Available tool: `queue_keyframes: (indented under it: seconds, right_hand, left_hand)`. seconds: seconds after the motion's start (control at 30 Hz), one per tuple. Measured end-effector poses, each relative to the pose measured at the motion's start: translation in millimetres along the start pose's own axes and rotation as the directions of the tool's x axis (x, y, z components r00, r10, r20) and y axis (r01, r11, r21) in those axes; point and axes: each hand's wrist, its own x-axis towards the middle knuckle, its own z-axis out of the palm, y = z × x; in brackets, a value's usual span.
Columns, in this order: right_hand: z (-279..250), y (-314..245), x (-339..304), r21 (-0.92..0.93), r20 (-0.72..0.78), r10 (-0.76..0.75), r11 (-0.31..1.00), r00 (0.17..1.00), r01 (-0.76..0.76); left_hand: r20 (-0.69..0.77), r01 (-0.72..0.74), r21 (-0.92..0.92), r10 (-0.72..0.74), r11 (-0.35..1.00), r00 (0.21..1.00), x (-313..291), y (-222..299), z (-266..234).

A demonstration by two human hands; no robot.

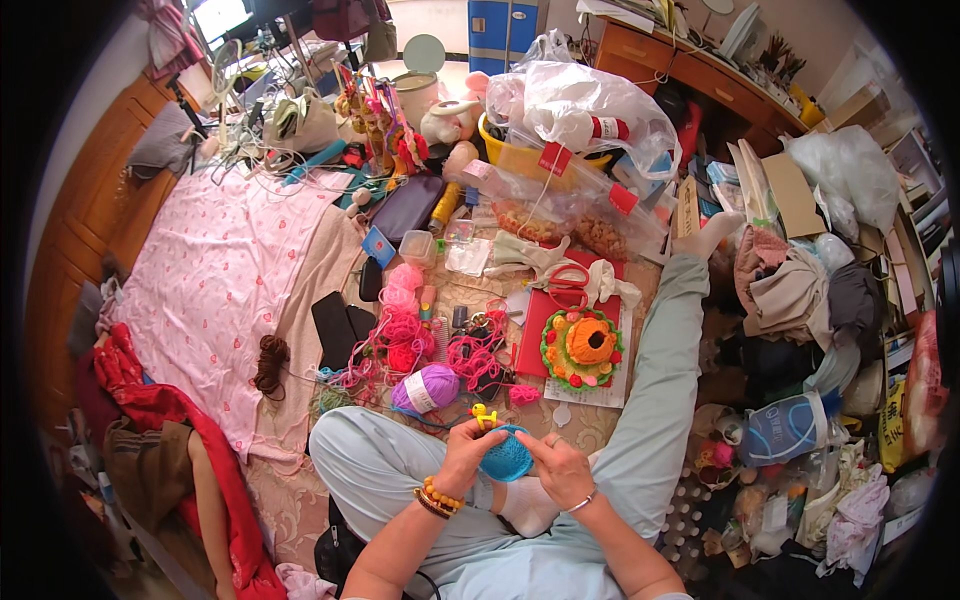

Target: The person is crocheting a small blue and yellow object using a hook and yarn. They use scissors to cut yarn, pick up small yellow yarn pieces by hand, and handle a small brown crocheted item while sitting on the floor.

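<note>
A round blue crochet piece (507,457) is held between my two hands, over my lap. The fingers of my left hand (466,452) close on its left edge, and those of my right hand (562,468) pinch its right edge. A small yellow duck-like figure (484,413) sits at the fingers of my left hand; how it is held is hidden. Just beyond lies a purple ball of yarn (427,388) with a paper band. Tangled pink yarn (402,325) spreads behind it. To the right rests an orange crochet piece (586,343) with a green, flower-like rim.
Red-handled scissors (568,287) lie past the orange piece. A dark phone-like slab (335,322) and a brown yarn skein (270,365) are on the left, by a pink sheet (215,300). A yellow basket (492,145) stands behind. Clothes and bags (785,430) crowd the right.
</note>
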Motion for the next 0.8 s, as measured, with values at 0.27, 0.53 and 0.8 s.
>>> queue_keyframes:
  seconds: [0.27, 0.53, 0.8]
  right_hand:
    - [9.8, 11.7, 0.8, 0.056, -0.003, 0.048, 0.997, 0.999, -0.048]
    - [12.0, 7.3, 0.2, 0.039, -0.039, 0.023, 0.999, 0.999, -0.022]
    - [17.4, 3.1, -3.9, -0.156, -0.110, -0.013, 0.988, 0.994, -0.005]
  left_hand:
    - [0.049, 0.098, -0.069, -0.095, 0.993, 0.994, 0.3, 0.2, 0.3]
    - [0.028, -0.050, 0.041, 0.049, 0.998, 0.998, 0.9, -5.8, -1.4]
    - [0.021, -0.105, 0.112, 0.104, 0.988, 0.994, -0.7, -7.1, -0.2]
